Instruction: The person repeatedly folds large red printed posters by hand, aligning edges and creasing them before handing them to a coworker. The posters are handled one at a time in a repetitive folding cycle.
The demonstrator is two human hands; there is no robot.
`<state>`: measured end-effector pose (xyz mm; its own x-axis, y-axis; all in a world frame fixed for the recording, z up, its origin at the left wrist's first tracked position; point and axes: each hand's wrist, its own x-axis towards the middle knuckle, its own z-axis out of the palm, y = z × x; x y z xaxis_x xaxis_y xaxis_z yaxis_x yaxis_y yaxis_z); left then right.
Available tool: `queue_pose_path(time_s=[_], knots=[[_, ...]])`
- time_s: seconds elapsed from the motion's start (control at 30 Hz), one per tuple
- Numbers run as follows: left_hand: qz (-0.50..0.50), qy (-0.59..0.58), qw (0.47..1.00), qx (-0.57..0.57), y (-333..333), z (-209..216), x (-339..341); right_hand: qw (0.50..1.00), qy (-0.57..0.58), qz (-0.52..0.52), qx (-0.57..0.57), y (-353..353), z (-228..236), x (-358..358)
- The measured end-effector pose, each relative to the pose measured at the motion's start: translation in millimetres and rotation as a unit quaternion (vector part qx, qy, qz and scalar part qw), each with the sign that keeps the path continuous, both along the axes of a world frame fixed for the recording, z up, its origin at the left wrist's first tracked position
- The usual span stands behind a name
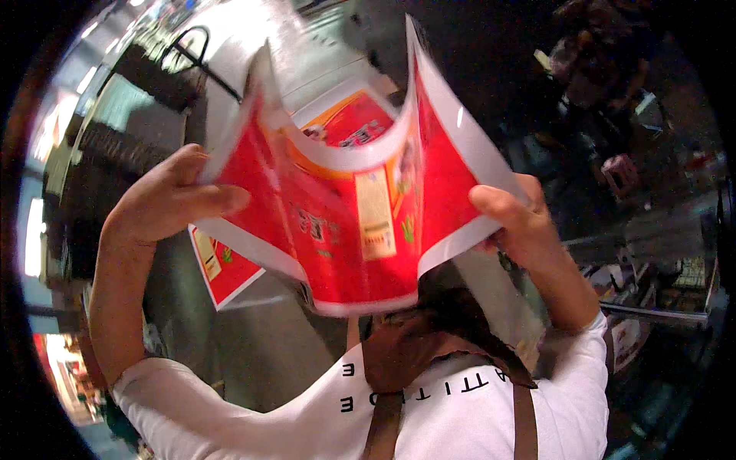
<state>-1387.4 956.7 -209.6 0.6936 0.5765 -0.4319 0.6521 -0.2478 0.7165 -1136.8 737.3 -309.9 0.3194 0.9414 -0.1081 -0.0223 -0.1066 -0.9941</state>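
A red printed sheet (pixel 349 264) with white margins and yellow and orange artwork is held up in front of my chest. Its middle sags in a curve while both side edges rise to points. My left hand (pixel 172 195) grips the left edge, with the thumb across the printed face. On the opposite edge, my right hand (pixel 517 218) pinches the sheet the same way; its other fingers are mostly behind the paper. Beneath it lies a similar red printed sheet (pixel 366 115), partly covered by the raised one.
The lower sheet rests on a grey tabletop (pixel 268 349). A black looped bar (pixel 201 61) stands at the far left. Dark shelving or machinery fills the right side, with a small pink object (pixel 619 175) there. A brown apron (pixel 414 345) hangs at my front.
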Motion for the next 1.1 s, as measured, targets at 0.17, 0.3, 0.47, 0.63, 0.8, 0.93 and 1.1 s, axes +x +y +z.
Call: queue_pose_path(time_s=[0.17,0.3,0.47,0.63,0.8,0.93,1.1], knots=[[-0.29,0.23,0.921,0.124,-65.5,-36.0,115.1,0.997,0.043,-0.066,0.015,-31.9,-54.2,26.0],[-0.404,0.169,0.893,0.105,-86.0,-82.8,197.8,0.98,0.101,-0.17,0.019,-59.9,-98.1,64.7],[-0.515,0.121,0.845,0.074,-88.4,-166.3,327.9,0.96,0.118,-0.255,0.009,-77.8,-136.2,140.2],[-0.556,0.143,0.816,0.074,-122.6,-156.7,469.8,0.921,0.129,-0.367,-0.011,-114.1,-161.5,259.6],[-0.59,0.095,0.798,0.078,-97.6,-201.6,616.2,0.901,0.114,-0.415,-0.061,-111.4,-171.1,356.4],[-0.534,0.169,0.827,0.052,-111.5,-171.4,698.0,0.883,0.095,-0.46,-0.02,-112.4,-181.5,433.6],[-0.546,0.126,0.818,0.128,-63.5,-189.8,822.6,0.878,0.046,-0.475,-0.038,-87.8,-172.3,529.5]])
